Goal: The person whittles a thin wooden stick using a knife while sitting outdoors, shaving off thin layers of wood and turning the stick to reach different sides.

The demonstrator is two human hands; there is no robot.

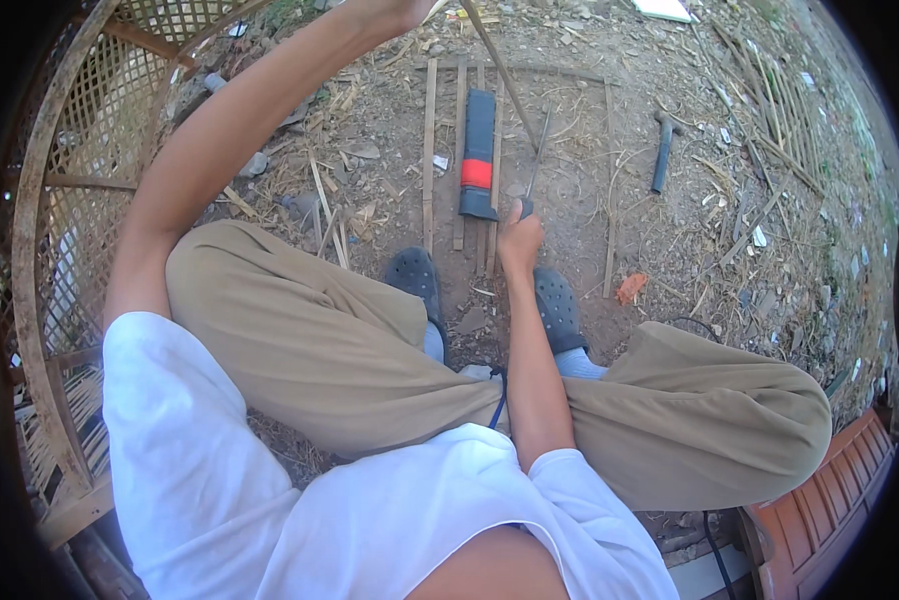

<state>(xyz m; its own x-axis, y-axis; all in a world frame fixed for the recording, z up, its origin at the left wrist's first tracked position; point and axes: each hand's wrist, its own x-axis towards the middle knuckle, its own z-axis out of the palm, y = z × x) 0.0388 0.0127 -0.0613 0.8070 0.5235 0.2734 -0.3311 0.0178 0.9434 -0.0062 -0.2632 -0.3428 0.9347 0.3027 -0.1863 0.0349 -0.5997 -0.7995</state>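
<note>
My right hand [519,242] is closed around the dark handle of a knife [539,165], whose narrow blade points away from me. A thin brown stick [501,68] slants down from the top edge and meets or crosses the blade; contact is unclear. At the top edge, my left hand [401,12] is mostly cut off and its fingers are hidden, so its hold on the stick cannot be seen. Left of the knife lies a long, flat, dark sheath-like piece [478,130] with a red band, resting on wooden slats [459,150].
A hammer [662,150] lies on the dirt ground to the right, near an orange-red fragment [630,289]. Curved wooden lattice [94,85] stands at left. Thin sticks [774,110] are scattered at far right. A reddish-brown panelled piece [824,505] is at lower right.
</note>
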